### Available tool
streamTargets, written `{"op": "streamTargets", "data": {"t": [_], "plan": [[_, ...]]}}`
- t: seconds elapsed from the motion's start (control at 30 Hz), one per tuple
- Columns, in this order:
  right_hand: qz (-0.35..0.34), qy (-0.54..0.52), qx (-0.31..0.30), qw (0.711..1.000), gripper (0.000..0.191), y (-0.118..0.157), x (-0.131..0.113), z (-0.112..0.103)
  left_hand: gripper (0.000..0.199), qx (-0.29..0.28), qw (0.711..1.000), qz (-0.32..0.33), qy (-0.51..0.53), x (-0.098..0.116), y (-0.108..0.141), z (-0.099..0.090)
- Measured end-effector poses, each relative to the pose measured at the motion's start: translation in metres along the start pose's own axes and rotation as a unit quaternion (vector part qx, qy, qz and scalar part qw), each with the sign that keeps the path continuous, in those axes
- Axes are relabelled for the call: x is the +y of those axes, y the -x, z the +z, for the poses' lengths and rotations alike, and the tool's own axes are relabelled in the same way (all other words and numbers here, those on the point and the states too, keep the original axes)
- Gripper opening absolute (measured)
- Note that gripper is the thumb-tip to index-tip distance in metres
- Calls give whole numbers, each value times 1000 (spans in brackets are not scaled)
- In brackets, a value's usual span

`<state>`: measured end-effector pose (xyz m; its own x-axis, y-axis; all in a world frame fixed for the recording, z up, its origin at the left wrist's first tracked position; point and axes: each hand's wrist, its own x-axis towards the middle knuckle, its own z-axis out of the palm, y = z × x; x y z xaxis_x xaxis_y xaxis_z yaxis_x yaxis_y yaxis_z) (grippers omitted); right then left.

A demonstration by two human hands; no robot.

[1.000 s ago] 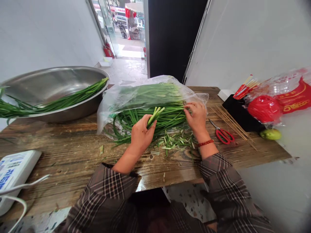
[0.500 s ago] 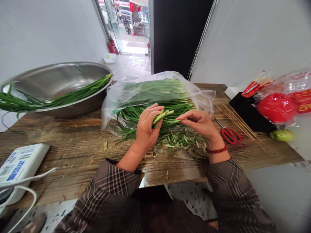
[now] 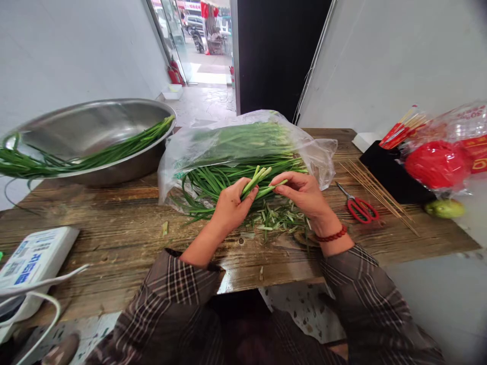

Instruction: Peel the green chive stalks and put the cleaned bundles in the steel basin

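My left hand (image 3: 233, 204) is closed around a few garlic chives (image 3: 258, 178), their pale stem ends pointing up and to the right. Just to its right, my right hand (image 3: 300, 192) pinches the pale end of a chive stalk between thumb and fingers. Behind both hands a clear plastic bag (image 3: 178, 152) lies open at the front, with a big bunch of chives (image 3: 213, 177) inside and spilling out. Trimmed chive scraps (image 3: 279, 217) are heaped on the wooden table (image 3: 152, 263) below my hands.
A wide steel basin (image 3: 114, 170) with chives stands at the left. Red-handled scissors (image 3: 361, 209) and thin bamboo skewers (image 3: 375, 190) lie at the right, beside a black box (image 3: 399, 177) and a red plastic-wrapped bundle (image 3: 437, 165). A white device (image 3: 41, 253) with cables sits front left.
My right hand has moved slightly left, closer to my left hand, and now pinches a chive end there. My left fingers have curled lower around the stalks, whose ends stand more upright.
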<state>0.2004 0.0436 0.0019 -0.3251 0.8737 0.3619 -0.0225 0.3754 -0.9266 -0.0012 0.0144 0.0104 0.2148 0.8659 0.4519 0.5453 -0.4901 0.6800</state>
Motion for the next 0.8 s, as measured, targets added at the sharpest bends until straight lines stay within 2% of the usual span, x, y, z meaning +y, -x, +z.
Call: {"op": "streamTargets", "data": {"t": [0.17,0.3,0.43,0.57,0.8], "plan": [[23,-31,40,998,24,-2,2,10,20,-2,999,5,43,-2,0,2],[57,-47,71,995,31,-3,6,15,18,-39,999,15,18,-2,1,4],[72,-59,59,994,31,-2,8,18,23,-58,998,-21,13,-2,2,4],[59,-22,53,997,26,-1,6,20,23,-59,997,-47,8,-2,3,4],[5,82,47,996,19,1,4,25,15,-65,997,-40,-23,-4,5,8]]}}
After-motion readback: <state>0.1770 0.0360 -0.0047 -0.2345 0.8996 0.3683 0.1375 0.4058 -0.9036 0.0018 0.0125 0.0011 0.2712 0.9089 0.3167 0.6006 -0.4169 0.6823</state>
